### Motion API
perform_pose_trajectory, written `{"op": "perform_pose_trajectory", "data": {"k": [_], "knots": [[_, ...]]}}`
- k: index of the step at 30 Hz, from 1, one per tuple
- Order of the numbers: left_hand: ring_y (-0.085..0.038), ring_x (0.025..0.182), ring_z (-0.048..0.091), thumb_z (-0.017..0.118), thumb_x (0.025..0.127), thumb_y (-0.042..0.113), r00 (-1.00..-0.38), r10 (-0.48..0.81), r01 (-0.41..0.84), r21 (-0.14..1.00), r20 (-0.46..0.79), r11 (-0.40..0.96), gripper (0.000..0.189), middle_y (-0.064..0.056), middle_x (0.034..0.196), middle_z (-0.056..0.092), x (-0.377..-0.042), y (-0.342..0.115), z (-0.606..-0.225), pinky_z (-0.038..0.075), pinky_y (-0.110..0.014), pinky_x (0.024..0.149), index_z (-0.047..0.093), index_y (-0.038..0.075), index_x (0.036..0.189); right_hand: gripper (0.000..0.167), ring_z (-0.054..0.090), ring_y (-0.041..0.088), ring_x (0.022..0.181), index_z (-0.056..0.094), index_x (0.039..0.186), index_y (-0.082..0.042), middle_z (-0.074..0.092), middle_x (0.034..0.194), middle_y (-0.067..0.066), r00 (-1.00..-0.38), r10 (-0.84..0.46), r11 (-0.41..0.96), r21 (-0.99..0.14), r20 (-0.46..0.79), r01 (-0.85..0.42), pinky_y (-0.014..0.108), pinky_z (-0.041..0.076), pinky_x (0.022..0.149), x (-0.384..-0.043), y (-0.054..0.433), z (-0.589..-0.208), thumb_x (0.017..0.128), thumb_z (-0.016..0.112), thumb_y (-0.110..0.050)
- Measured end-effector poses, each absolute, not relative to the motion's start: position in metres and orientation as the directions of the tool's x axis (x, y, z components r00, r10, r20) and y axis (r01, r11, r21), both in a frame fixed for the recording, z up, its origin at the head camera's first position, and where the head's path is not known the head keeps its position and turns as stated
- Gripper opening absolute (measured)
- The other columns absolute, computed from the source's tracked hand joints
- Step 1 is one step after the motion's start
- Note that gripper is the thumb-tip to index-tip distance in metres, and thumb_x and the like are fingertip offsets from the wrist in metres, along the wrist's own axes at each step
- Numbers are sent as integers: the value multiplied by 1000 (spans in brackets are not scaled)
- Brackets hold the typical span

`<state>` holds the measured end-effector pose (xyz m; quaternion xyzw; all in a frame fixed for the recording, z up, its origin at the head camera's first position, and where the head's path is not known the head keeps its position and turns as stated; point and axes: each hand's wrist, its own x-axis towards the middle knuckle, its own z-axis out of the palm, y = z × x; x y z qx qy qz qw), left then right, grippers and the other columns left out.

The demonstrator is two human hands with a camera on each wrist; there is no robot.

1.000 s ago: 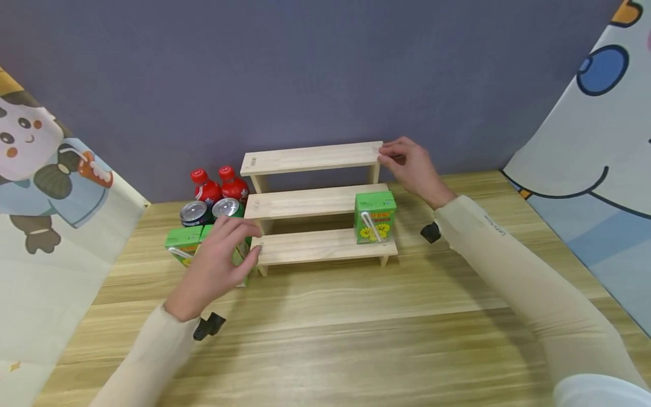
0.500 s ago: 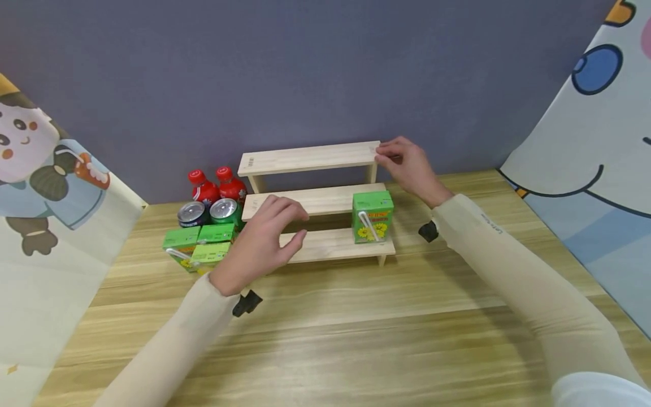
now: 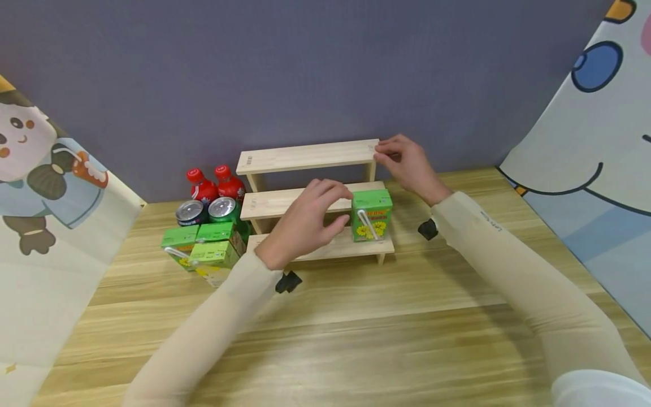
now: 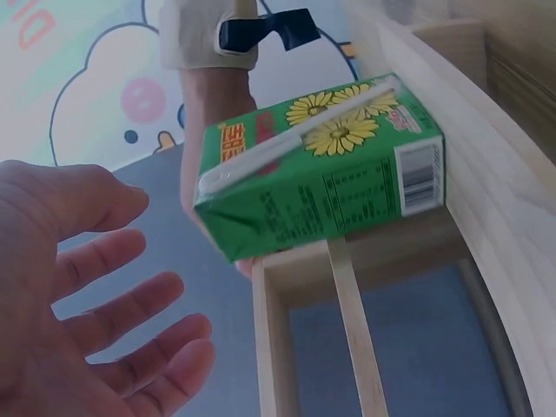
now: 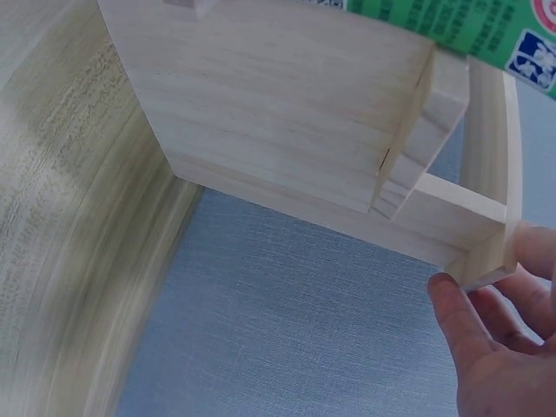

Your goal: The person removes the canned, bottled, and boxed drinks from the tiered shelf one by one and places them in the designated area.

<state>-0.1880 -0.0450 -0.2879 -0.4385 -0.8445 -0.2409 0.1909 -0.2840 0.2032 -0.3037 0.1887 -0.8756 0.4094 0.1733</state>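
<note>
A green drink carton (image 3: 372, 217) with yellow flowers and a white straw stands at the right end of the lowest step of a three-step wooden shelf (image 3: 305, 157). My left hand (image 3: 311, 222) hovers just left of the carton, thumb and fingers apart. In the left wrist view the carton (image 4: 321, 169) lies beyond the spread fingertips, with a gap between. At the shelf's back right, my right hand (image 3: 407, 168) pinches the end of the top board. The right wrist view shows the fingers and thumb of that hand (image 5: 508, 339) at the board's corner.
Left of the shelf stand several more green cartons (image 3: 211, 251), two drink cans (image 3: 222, 208) and two red bottles (image 3: 229, 185). A grey wall (image 3: 315, 73) rises close behind the shelf. The wooden table (image 3: 356, 328) extends in front.
My left hand has moved right, from over the group of cartons to beside the carton on the shelf. My right hand has stayed at the top board's end.
</note>
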Motion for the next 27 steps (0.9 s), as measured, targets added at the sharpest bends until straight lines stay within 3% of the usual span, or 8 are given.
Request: {"op": "perform_pose_trajectory", "data": {"k": [16,22,27], "knots": [[-17,100,45,67,88,28,-641,681,766,248,353,593,33,0,120,54,-208,6,-291,38,-27,86,61,15,117,29,57,22,100,66,113,1,57,115,9,-865,-194,609,-635,462,-475,33,48,87,-284,204,-303,92,62,-19],[-15,97,45,68,88,27,-637,689,770,242,346,591,30,1,117,55,-209,8,-293,38,-26,82,62,16,115,30,57,21,99,66,113,1,57,114,9,-859,-199,598,-636,471,-488,32,48,86,-284,204,-303,92,62,-19],[-15,96,46,69,88,22,-586,702,808,230,404,542,24,-1,113,57,-210,6,-298,38,-27,82,63,14,110,29,57,21,99,66,113,1,57,114,9,-857,-202,596,-635,473,-491,32,48,86,-284,204,-304,92,62,-19]]}}
